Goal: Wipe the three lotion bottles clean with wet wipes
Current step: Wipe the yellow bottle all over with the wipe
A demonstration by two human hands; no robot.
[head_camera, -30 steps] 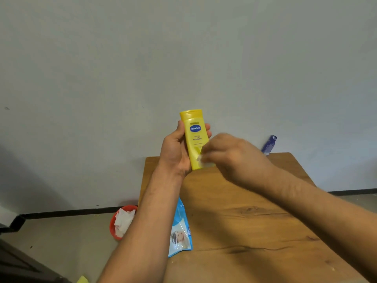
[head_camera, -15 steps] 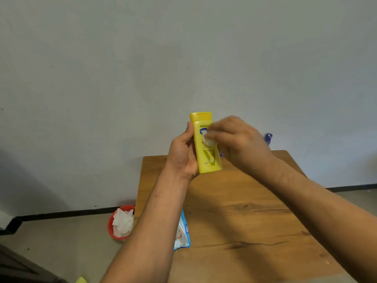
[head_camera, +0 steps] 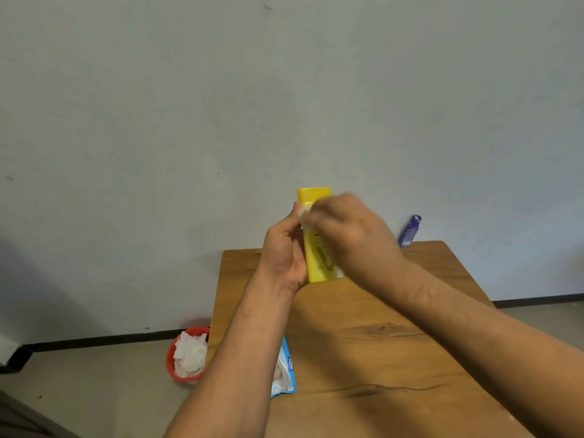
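Yellow lotion bottle (head_camera: 317, 263) sits just above the centre of the frame, held upright in the air over the far edge of a wooden table (head_camera: 379, 358), its flat cap uppermost against the pale wall (head_camera: 284, 90). The left hand (head_camera: 282, 251) grips the bottle from its left side, thumb lying up along the near edge and palm wrapped round the lower half; the fingers behind are hidden. The right hand (head_camera: 350, 235), blurred, reaches in from the right and covers much of the bottle's front, its fingers curled round a small white wet wipe (head_camera: 304, 216) pressed on the bottle's upper left, just below the cap.

To the right of the hands a blue bottle (head_camera: 409, 231) stands tilted at the table's far edge, close to the wall; whether it touches the wall cannot be told. In the lower middle, a blue wipes packet (head_camera: 287, 369) lies at the table's left edge, partly hidden by the left forearm. Left of it, on the floor (head_camera: 94, 374) beside the table, a red bin (head_camera: 170, 358) holds crumpled white wipes.
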